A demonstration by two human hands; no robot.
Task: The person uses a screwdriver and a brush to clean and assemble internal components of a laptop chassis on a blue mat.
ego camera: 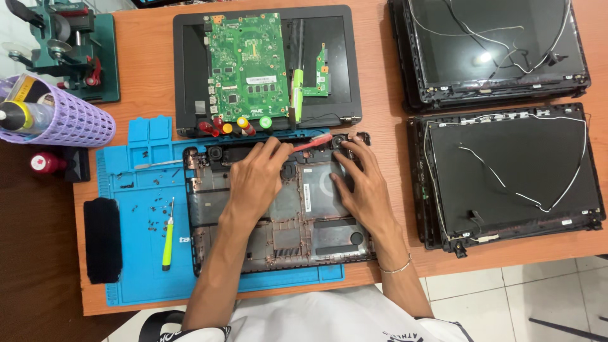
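Gripping a red-handled brush (311, 144), the left hand (256, 177) works the upper edge of the laptop bottom case (285, 218) at frame centre; the right hand (358, 183) rests open, fingers spread, on it. Brushing carelessly could scatter the loose screws (151, 215) on the blue mat (136, 278).

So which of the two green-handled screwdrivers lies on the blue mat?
The screwdriver left of the left hand, alone on the blue mat; the other one rests beside the green board.

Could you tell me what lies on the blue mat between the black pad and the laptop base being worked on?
In the head view, a yellow-green screwdriver and scattered small screws lie between them.
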